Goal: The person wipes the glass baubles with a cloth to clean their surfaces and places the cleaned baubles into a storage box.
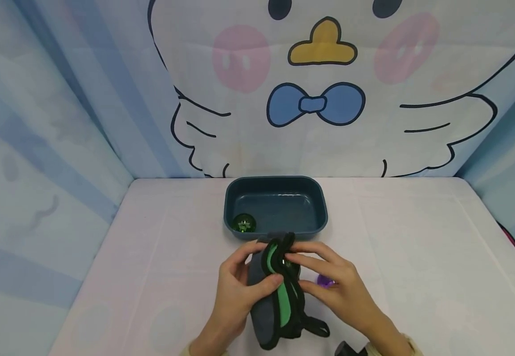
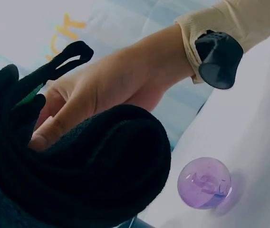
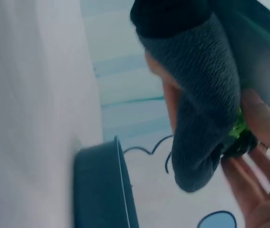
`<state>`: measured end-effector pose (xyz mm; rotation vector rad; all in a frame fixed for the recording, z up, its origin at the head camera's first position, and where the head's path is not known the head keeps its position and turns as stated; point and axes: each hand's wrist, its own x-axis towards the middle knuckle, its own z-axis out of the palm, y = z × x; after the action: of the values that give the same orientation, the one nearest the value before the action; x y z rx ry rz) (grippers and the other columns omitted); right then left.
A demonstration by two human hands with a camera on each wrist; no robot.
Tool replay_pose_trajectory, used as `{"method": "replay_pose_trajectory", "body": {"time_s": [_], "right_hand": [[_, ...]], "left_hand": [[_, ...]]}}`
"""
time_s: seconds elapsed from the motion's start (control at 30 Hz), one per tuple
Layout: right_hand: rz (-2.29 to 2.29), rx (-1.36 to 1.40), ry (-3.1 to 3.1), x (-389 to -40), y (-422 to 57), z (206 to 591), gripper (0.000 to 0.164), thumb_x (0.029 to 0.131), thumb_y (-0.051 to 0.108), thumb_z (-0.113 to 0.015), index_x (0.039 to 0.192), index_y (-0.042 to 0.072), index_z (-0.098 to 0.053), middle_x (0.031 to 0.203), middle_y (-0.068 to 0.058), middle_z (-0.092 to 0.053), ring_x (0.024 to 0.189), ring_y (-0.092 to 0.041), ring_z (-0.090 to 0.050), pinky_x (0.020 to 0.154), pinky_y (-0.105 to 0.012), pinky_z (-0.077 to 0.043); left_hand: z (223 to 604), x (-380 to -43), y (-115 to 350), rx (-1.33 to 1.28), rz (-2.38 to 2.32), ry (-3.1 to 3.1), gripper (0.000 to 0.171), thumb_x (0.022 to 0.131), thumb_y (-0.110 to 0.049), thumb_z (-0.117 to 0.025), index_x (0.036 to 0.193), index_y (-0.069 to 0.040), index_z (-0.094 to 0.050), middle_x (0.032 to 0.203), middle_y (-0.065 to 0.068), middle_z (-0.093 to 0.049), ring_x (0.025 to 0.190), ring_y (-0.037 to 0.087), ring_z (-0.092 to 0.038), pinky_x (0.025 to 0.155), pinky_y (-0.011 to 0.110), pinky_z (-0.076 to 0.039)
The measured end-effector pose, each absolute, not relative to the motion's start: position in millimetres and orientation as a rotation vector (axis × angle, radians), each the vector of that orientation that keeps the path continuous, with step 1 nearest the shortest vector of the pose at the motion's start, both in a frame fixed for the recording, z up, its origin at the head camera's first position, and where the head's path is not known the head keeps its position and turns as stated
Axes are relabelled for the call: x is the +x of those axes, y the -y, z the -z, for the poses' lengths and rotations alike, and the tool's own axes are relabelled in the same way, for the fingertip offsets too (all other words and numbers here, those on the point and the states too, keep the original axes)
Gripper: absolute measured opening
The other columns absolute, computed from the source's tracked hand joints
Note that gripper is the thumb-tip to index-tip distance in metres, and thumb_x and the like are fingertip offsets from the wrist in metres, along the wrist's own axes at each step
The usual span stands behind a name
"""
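Observation:
My left hand grips a dark grey fabric pouch with black edging, a green lining and a black loop. Its thumb lies over the front edge and its fingers curl behind. At the pouch's opening, my right hand pinches a clear ball with green inside, which is partly hidden by fabric and fingers. Just beyond the pouch stands a dark teal bin, with a green clear ball in its near left corner. A purple clear ball lies on the table, half covered by my right hand in the head view.
A pale cloth covers the table. Behind it hangs a printed curtain with a cartoon bird, and more curtain closes off both sides. A black device sits on the right wrist.

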<state>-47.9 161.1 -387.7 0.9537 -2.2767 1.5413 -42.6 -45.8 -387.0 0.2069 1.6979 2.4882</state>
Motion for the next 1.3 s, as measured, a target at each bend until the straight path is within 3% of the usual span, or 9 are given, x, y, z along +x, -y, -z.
{"method": "replay_pose_trajectory", "body": {"time_s": [0.27,0.47,0.63,0.77,1.03,1.17,1.3], "right_hand": [[-1.904,0.705,2.36,-46.4,-159.9,385.2,0.049,0.085,-0.003,-0.073,0.132,0.005,-0.062,0.13,-0.01,-0.062,0.119,-0.008,-0.06,0.088,-0.031,-0.058],[-1.523,0.793,2.374,-46.5,-159.5,384.6,0.058,0.077,-0.002,-0.081,0.131,0.013,-0.065,0.133,-0.006,-0.061,0.125,-0.008,-0.055,0.097,-0.021,-0.051],[-1.438,0.942,2.297,-46.4,-158.6,387.4,0.064,0.07,-0.013,-0.082,0.128,0.01,-0.066,0.134,-0.01,-0.059,0.128,-0.012,-0.053,0.103,-0.018,-0.045],[-1.464,0.926,2.277,-45.6,-157.1,390.5,0.064,0.07,-0.015,-0.08,0.128,0.008,-0.066,0.132,-0.009,-0.061,0.126,-0.011,-0.055,0.101,-0.019,-0.048],[-1.7,0.693,2.426,-44.6,-155.5,388.2,0.051,0.082,-0.005,-0.075,0.131,0.007,-0.063,0.129,-0.01,-0.065,0.117,-0.004,-0.061,0.084,-0.031,-0.059],[-1.641,0.708,2.471,-46.0,-158.1,384.6,0.052,0.082,0.0,-0.078,0.131,0.011,-0.064,0.129,-0.006,-0.064,0.119,-0.006,-0.06,0.084,-0.036,-0.06],[-1.562,0.76,2.457,-45.6,-159.3,382.0,0.066,0.076,-0.004,-0.082,0.135,0.014,-0.06,0.135,-0.003,-0.058,0.124,-0.008,-0.057,0.091,-0.029,-0.056]], "left_hand": [[387.0,-42.4,45.2,0.211,-2.478,-1.723,0.05,0.076,0.003,-0.08,0.123,-0.003,-0.062,0.131,0.014,-0.054,0.107,0.026,-0.063,0.089,0.04,-0.058],[387.8,-42.8,43.4,0.137,-2.495,-1.747,0.049,0.076,0.002,-0.081,0.121,-0.004,-0.062,0.129,0.015,-0.054,0.106,0.026,-0.065,0.088,0.041,-0.059],[388.3,-42.5,43.4,0.143,-2.506,-1.731,0.05,0.076,0.002,-0.081,0.122,-0.002,-0.061,0.128,0.016,-0.054,0.104,0.025,-0.066,0.087,0.041,-0.059],[387.9,-42.5,43.9,0.186,-2.507,-1.719,0.049,0.076,0.003,-0.08,0.121,-0.001,-0.061,0.129,0.016,-0.054,0.104,0.025,-0.065,0.086,0.041,-0.059],[388.9,-42.3,44.6,0.191,-2.48,-1.746,0.048,0.075,0.004,-0.08,0.119,-0.003,-0.064,0.131,0.015,-0.054,0.106,0.028,-0.065,0.086,0.042,-0.059],[389.1,-42.4,44.1,0.171,-2.485,-1.726,0.05,0.074,0.005,-0.081,0.12,-0.002,-0.063,0.132,0.015,-0.053,0.106,0.027,-0.065,0.086,0.042,-0.059],[388.2,-42.7,43.6,0.155,-2.494,-1.712,0.05,0.074,0.005,-0.081,0.121,-0.002,-0.062,0.131,0.015,-0.053,0.107,0.027,-0.066,0.087,0.043,-0.059]]}}
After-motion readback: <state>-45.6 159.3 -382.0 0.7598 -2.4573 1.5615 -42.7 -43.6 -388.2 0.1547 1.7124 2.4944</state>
